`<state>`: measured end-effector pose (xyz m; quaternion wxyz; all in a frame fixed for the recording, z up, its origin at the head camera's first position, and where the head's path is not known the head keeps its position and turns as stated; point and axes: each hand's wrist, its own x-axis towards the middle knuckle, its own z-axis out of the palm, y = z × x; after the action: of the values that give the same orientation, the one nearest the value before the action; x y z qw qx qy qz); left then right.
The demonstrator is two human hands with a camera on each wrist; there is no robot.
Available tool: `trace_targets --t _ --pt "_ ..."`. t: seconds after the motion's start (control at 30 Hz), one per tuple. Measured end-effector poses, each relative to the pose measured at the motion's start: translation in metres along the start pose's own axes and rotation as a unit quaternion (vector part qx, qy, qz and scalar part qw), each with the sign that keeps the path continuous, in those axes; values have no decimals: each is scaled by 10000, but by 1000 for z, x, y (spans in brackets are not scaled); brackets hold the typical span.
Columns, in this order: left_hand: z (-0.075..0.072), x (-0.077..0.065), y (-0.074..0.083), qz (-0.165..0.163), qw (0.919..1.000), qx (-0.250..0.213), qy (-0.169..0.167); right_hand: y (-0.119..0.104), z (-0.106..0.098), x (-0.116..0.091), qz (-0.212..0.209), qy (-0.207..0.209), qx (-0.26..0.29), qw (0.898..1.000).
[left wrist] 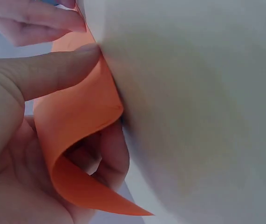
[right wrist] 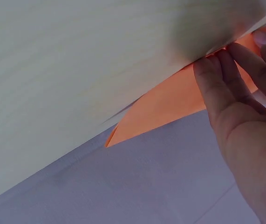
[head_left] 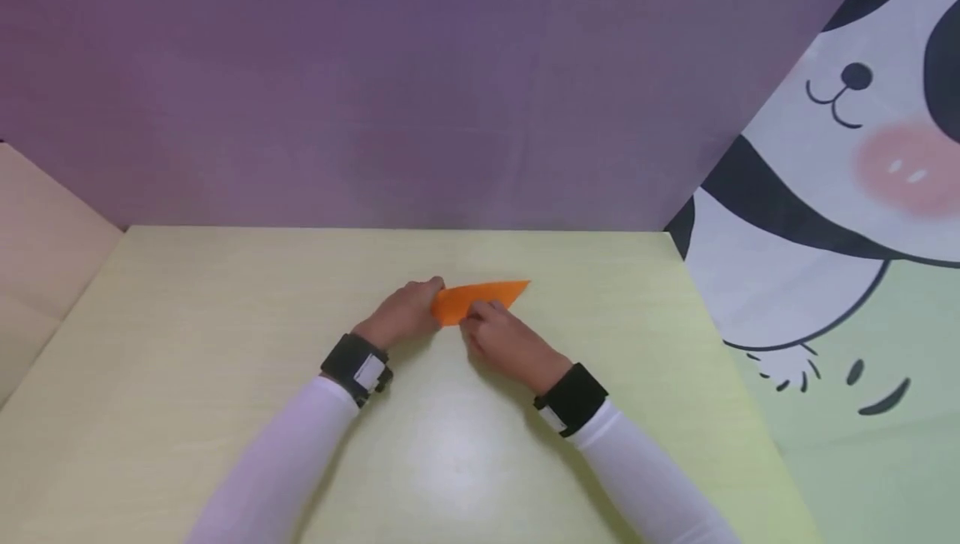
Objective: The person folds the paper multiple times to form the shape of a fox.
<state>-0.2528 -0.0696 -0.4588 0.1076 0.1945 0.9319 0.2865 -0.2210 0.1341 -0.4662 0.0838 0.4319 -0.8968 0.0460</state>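
A folded sheet of orange paper is held between both hands just over the table, its pointed end toward the right. At its left end the left hand grips it; in the left wrist view the thumb presses on the outer face and the paper curls over the fingers in an open loop. Along the near edge, the right hand pinches the paper; its fingers meet at that edge in the right wrist view, where a pointed corner of the paper sticks out.
A pale wooden table lies under the hands. Behind it hangs a purple cloth backdrop. To the right is a panel with a cartoon panda. Both wrists wear black bands over white sleeves.
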Motion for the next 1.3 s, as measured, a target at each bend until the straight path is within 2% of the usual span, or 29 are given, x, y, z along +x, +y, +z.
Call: trace_targets --t 0.13,0.23,0.3,0.37,0.4,0.43,0.5,0.57,0.6,0.67,0.73,0.77,0.83,0.87,0.9,1.1,1.3 --pt "3 -5 1 -16 9994 -319 113 5 -2 -2 107 51 493 9987" --pt "3 -12 0 -94 9968 -709 363 8 -11 -6 640 309 880 9936" --pt "0 -17 0 -161 9936 -980 545 10 -18 -8 1206 465 1227 9840" --pt "-3 -21 -2 -196 9897 -1202 748 11 -25 -11 1834 496 1763 9658" --pt "-5 -22 -1 -205 9877 -1315 826 13 -26 -12 2125 457 2091 9534" --pt "-8 -24 -1 -212 9862 -1393 866 14 -27 -13 2386 356 2516 9373" --pt "-11 -25 0 -231 9833 -1569 894 17 -27 -14 2827 79 3445 8952" --pt "-14 -26 1 -207 9794 -1807 882 19 -24 -13 3098 -116 4420 8417" --pt "-16 -26 2 -188 9769 -1953 842 20 -22 -12 3165 -178 4913 8112" --pt "-17 -27 4 -101 9724 -2208 746 20 -18 -10 3125 -225 5829 7497" --pt "-19 -28 6 -3 9681 -2422 649 18 -15 -7 3004 -215 6520 6958" --pt "-19 -28 7 32 9658 -2524 596 17 -14 -6 2929 -206 6774 6745" --pt "-21 -29 8 99 9632 -2639 504 14 -13 -4 2833 -177 7113 6431" --pt "-21 -30 9 120 9623 -2678 460 13 -13 -3 2802 -163 7205 6341" --pt "-22 -30 10 140 9613 -2720 410 12 -13 -2 2793 -143 7248 6296" --pt "-24 -32 12 325 9574 -2869 57 12 -13 -4 2810 -128 7213 6329" --pt "-22 -31 13 183 9569 -2892 -206 14 -15 -7 2854 -105 7202 6323"
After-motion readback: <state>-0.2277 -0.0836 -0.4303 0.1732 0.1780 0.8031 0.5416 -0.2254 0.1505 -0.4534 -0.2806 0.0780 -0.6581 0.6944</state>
